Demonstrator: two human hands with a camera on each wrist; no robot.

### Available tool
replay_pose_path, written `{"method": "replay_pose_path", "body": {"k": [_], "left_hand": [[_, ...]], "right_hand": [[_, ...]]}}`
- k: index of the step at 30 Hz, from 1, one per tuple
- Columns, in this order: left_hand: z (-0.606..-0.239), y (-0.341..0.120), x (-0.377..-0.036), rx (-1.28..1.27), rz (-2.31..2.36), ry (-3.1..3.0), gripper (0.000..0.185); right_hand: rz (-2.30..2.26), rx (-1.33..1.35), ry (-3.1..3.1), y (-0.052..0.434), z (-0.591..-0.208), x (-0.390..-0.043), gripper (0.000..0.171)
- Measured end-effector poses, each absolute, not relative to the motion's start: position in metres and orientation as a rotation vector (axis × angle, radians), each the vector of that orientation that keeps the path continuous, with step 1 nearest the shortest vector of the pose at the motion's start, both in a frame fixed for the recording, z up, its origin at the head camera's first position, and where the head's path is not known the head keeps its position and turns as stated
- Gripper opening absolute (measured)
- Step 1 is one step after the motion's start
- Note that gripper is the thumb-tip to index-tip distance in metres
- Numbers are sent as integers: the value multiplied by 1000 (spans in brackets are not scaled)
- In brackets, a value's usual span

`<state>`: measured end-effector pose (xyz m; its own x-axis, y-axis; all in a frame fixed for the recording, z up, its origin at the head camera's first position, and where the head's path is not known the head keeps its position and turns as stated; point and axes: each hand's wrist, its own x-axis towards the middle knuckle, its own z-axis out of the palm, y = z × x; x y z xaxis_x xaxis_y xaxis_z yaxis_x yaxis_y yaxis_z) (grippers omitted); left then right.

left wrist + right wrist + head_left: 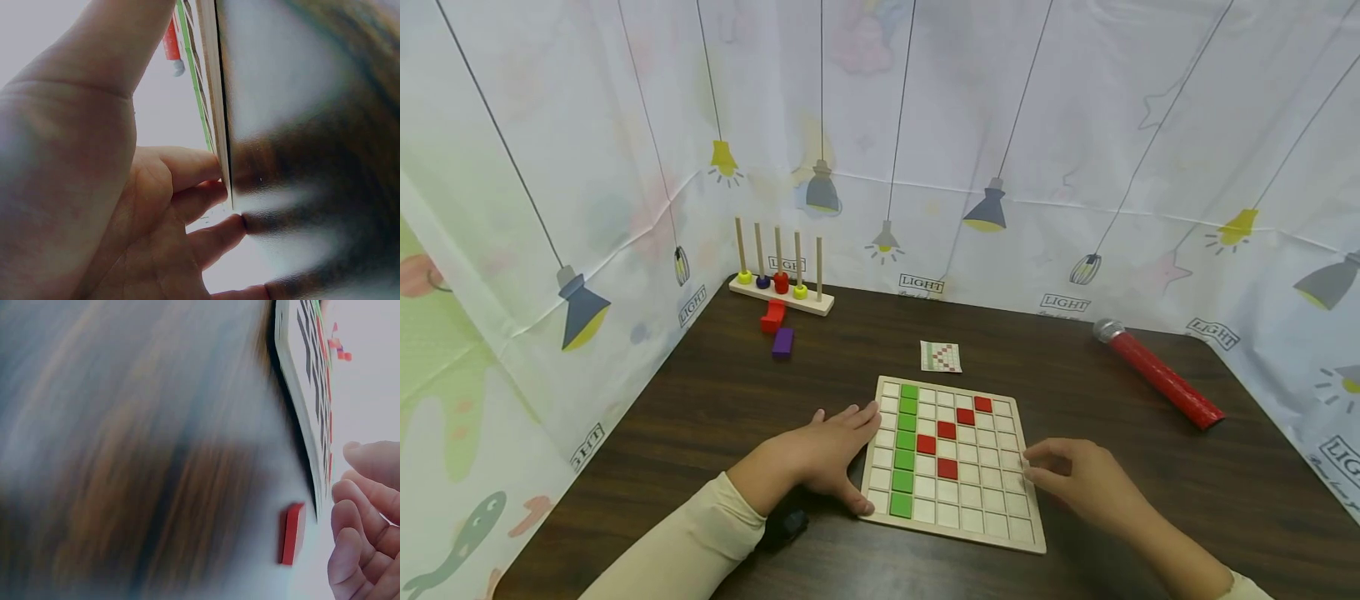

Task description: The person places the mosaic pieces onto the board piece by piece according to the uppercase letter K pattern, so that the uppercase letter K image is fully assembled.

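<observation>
Nearest to us, our left hand (831, 454) lies with relaxed, nearly straight fingers against the left edge of the wooden grid board (951, 458), thumb at its near corner, while our right hand (1078, 479) hovers at the board's right edge with fingers loosely curled and holding nothing; the right wrist view shows a loose red tile (292, 532) on the table just beside that edge. The board lies flat on the dark table (715, 400), carrying a column of green tiles (906, 446) and four red tiles (953, 432). Beyond it we see a small pattern card (941, 357), a red tube (1157, 372) to the right, and at the far left a purple block (783, 342), a red block (772, 317) and a peg rack (781, 283) with rings.
</observation>
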<state>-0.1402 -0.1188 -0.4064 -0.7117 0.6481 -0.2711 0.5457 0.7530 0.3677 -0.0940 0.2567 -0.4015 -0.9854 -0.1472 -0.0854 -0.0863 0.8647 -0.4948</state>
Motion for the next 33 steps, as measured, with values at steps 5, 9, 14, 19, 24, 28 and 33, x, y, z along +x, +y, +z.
{"method": "replay_pose_path", "body": {"k": [5, 9, 14, 19, 24, 28, 33], "left_hand": [[-407, -119, -140, 908, 364, 2565, 124], [-407, -119, -140, 909, 371, 2564, 124], [-407, -119, -140, 909, 377, 2563, 124], [-408, -119, -140, 905, 372, 2565, 124], [-406, -119, -140, 905, 372, 2563, 124], [-405, -119, -140, 909, 373, 2560, 124], [-406, -118, -140, 913, 369, 2563, 124]], "right_hand": [[-713, -163, 2940, 273, -399, -92, 32], [-695, -182, 2976, 287, -400, -90, 35], [-647, -174, 3005, 305, -404, -91, 39], [-619, -119, 2967, 318, -407, -94, 48], [-605, -62, 2929, 325, -406, -95, 52], [-603, -35, 2939, 332, -406, -93, 51], [-578, 9, 2932, 343, -407, -90, 56]]}}
